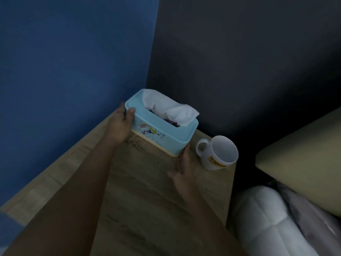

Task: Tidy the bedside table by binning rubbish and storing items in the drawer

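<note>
While left grip [123, 126] clasps tissue-filled box [162, 134], right grip [184, 167], spread wide, touches it; mug [205, 157] empty

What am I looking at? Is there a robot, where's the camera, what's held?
No robot: these are a person's two bare hands, filmed by one wide-angle camera worn on the head, looking down, so both forearms reach in from the bottom. The surface is a wooden bedside table. On it are a light-blue tissue box with a white tissue sticking out and, to its right and apart from it, an upright white mug. The left hand grips the box's left end, thumb on the lid's edge. The right hand rests straight fingers against the right end, gripping nothing.
</note>
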